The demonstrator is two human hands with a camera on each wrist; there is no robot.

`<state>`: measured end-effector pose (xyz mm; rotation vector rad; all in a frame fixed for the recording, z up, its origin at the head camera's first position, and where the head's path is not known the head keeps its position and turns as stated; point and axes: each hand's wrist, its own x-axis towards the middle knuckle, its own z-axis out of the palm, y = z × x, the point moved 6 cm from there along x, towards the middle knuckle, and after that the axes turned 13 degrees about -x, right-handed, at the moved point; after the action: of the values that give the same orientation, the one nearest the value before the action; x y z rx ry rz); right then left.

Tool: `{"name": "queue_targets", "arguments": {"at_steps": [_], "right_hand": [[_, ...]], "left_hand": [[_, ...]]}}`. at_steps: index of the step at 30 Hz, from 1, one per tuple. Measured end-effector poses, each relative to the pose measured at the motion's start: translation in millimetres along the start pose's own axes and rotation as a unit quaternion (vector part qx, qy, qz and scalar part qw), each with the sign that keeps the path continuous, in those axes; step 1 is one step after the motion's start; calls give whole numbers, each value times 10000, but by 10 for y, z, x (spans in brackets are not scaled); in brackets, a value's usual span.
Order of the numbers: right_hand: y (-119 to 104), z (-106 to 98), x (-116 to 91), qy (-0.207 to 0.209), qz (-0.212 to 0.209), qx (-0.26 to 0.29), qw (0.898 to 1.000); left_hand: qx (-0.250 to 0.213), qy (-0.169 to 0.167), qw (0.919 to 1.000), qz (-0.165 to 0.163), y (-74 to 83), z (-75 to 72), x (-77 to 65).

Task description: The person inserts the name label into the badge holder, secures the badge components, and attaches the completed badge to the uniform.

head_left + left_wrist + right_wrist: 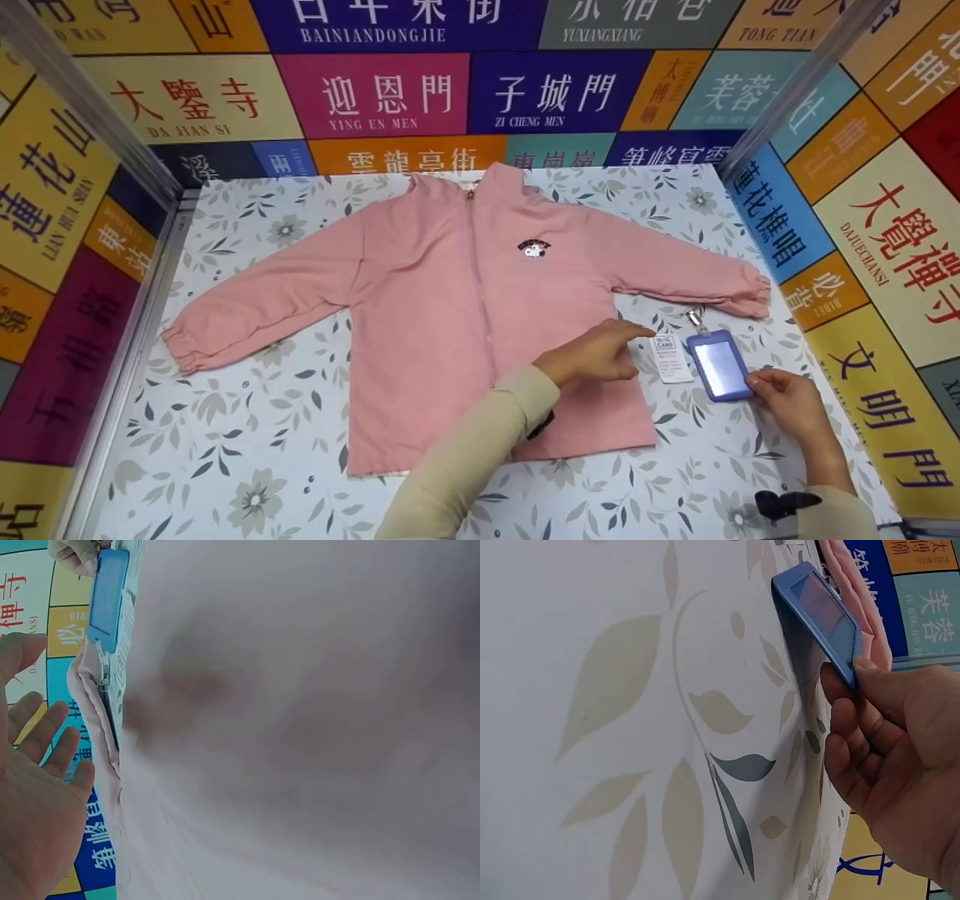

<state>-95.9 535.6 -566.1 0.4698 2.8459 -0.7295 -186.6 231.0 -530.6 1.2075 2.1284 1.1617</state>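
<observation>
A blue badge holder (721,364) with a clear window and a metal clip (696,319) is at the right of the head view. My right hand (787,397) pinches its lower right corner between thumb and finger; the right wrist view shows the holder (821,615) tilted up off the surface at one side. Left of it lies a small white printed card (672,364). Close to this card, my left hand (596,354) hovers over the edge of the pink jacket (420,337). Its fingers are spread and hold nothing in the left wrist view.
The zipped jacket lies flat with both sleeves spread, a small dark-and-white emblem (534,249) on its chest. Beneath is a white table surface with a leaf pattern (255,499). Colourful lettered panels (375,94) stand at the back and both sides.
</observation>
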Motion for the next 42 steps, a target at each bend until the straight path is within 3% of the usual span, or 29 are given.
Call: {"name": "queue_targets", "arguments": {"at_steps": [7,15,21,28,33,38,42], "right_hand": [[-110,-89,-7,-22,-69,80,9999],[-411,-117,43,190,-534,475,9973],[-734,-23,121,248,-866,832,9925],[-1196,212,249,213,-1350,1202,9833],[-1638,375,252,43,-1646,1833,9692],[-2123,487,167,-288,-1788,2088,9611],[-2364,671,203,-491,-1804,2180,9579]], "left_hand": [[72,84,9999,1,-5,-70,-5],[-27,208,9998,-4,-75,-200,-48],[-159,469,9988,3,-143,-367,-147],[-652,1086,9916,-258,-346,-634,-320],[-1212,1759,9753,-560,-522,-871,-494],[-1894,2645,9428,-734,-710,-1125,-715],[-2209,3088,9210,-872,-838,-1307,-877]]}}
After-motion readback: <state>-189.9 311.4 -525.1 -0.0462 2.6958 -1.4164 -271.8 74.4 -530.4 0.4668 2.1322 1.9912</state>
